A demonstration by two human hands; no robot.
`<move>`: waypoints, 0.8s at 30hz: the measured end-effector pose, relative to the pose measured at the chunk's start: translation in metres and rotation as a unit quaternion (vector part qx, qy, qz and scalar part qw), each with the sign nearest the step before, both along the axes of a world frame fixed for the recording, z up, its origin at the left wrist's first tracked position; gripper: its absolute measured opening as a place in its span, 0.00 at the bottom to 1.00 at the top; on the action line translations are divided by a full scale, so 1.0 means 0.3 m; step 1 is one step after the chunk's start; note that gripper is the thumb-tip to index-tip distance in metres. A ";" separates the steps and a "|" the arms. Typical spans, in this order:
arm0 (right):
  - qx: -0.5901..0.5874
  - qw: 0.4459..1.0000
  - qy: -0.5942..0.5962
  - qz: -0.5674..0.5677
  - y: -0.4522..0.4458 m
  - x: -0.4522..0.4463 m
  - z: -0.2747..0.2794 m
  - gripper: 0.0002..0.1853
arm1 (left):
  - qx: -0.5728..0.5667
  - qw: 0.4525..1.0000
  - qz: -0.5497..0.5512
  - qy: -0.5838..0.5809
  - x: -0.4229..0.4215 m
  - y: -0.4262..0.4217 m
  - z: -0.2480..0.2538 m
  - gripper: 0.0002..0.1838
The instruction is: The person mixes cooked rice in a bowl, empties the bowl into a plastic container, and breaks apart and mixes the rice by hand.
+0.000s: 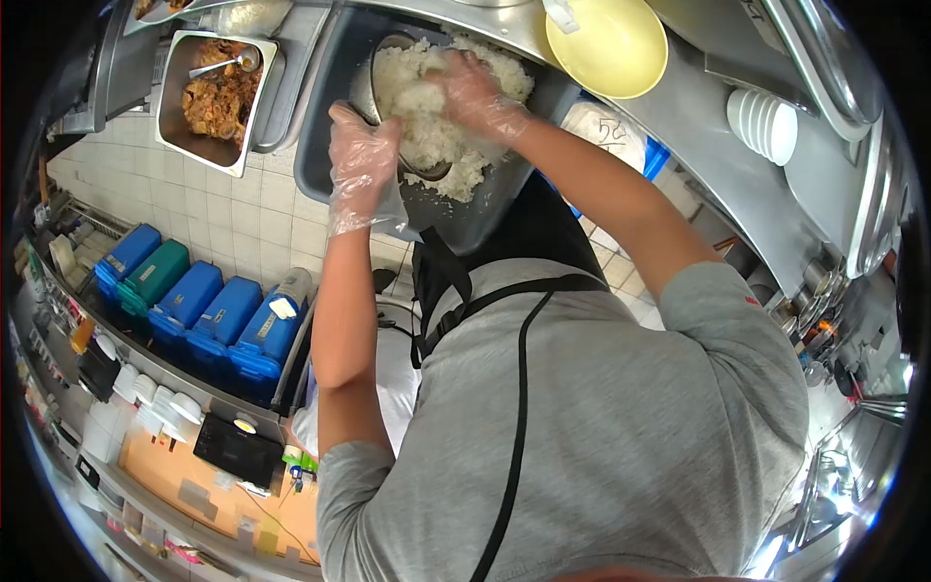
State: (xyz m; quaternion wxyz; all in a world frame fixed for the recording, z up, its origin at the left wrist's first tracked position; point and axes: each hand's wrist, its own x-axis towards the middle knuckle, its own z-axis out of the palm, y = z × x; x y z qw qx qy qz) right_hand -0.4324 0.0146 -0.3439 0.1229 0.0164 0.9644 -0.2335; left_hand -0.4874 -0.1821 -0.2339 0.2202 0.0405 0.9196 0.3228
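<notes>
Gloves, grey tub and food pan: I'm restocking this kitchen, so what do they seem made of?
Gloves: thin clear plastic, glossy, crinkled and see-through. Grey tub: probably plastic, matte, given its even colour. Food pan: likely stainless steel, from its silvery, shiny walls.

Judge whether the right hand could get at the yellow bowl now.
Probably yes: the yellow bowl sits close by, just past the grey tub, with nothing visible blocking it, though the right hand is in the rice.

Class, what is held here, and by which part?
The left hand holds the metal bowl by its rim; the right hand's hold on rice is unclear.
</notes>
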 end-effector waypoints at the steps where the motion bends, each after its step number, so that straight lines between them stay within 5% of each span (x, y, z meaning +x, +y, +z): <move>1: -0.017 1.000 -0.003 -0.020 0.019 -0.019 -0.029 0.35 | -0.014 1.000 -0.013 0.011 -0.004 0.002 0.027 0.35; 7: 0.020 0.986 -0.151 -0.069 0.084 -0.047 0.034 0.31 | 0.054 0.998 0.023 -0.033 -0.012 -0.089 0.057 0.36; 9: -0.095 0.983 0.156 -0.029 0.035 -0.035 0.073 0.34 | 0.037 0.996 0.032 -0.068 -0.003 -0.086 0.046 0.35; 10: -0.094 0.983 0.154 -0.030 0.002 -0.037 0.082 0.34 | 0.039 0.996 0.032 -0.070 0.003 -0.081 0.041 0.35; 12: -0.210 0.972 0.101 -0.005 -0.074 -0.061 0.080 0.41 | 0.047 0.998 0.007 -0.052 0.013 -0.069 0.034 0.32; 16: -0.177 0.980 -0.017 -0.085 -0.136 -0.121 0.064 0.47 | 0.069 0.988 0.028 -0.132 -0.001 -0.011 0.130 0.28; 19: -0.221 0.958 -0.169 -0.074 -0.116 -0.165 0.046 0.56 | 0.028 0.988 0.027 -0.153 0.002 -0.050 0.046 0.28; 24: -0.166 0.941 -0.285 0.070 -0.087 -0.128 -0.017 0.58 | 0.028 0.984 0.023 -0.176 0.034 -0.072 0.025 0.32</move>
